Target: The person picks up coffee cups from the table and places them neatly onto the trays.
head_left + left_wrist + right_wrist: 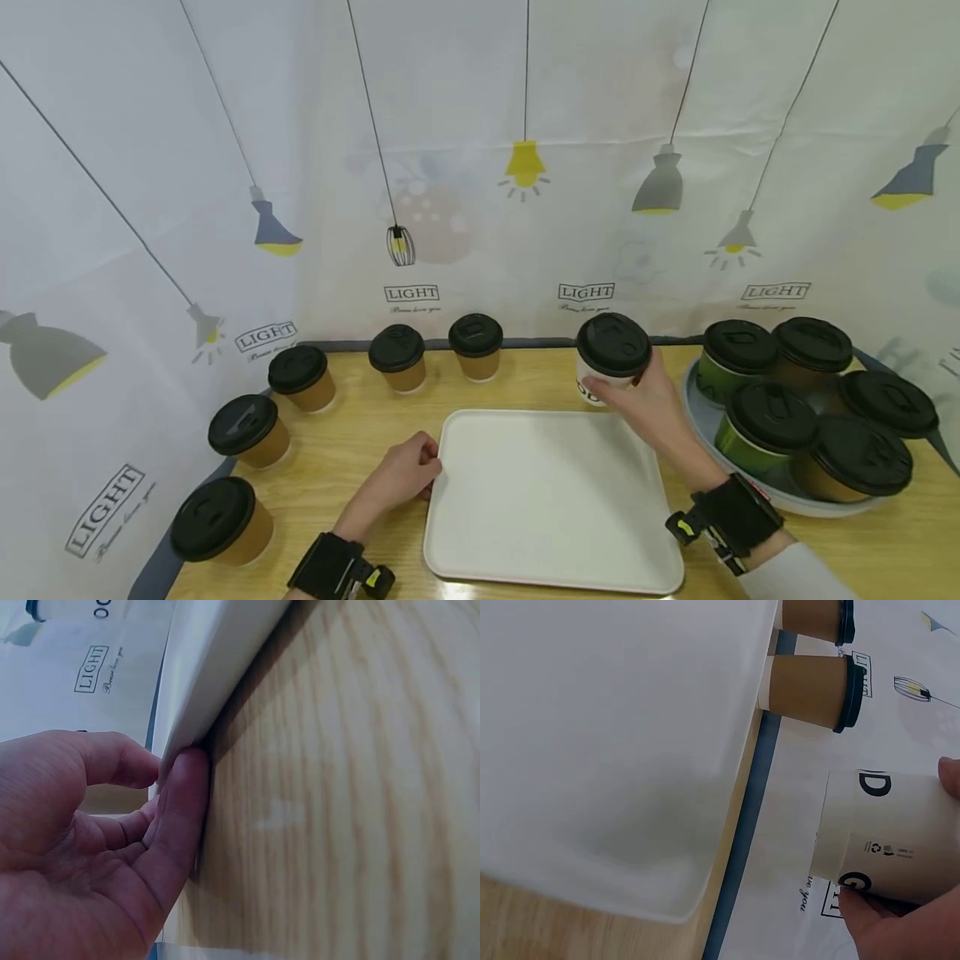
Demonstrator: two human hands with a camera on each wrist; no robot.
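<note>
My right hand (645, 400) grips a white paper cup (885, 832) with a black lid (613, 344), near the far right corner of the white tray (551, 500). In the right wrist view the cup appears raised off the table, its base toward the tray side. Dark letters are printed on its wall. At the tray's left edge, my left hand (401, 475) holds the rim. The left wrist view shows the thumb and a finger (186, 780) of that hand pinching this edge, the fingertip partly under it.
Several brown lidded cups (258, 433) stand in a curve along the left and back of the wooden table (375, 417). At the right, a round grey tray (832, 504) carries several green and brown lidded cups (772, 417). A lamp-printed cloth (465, 208) hangs behind.
</note>
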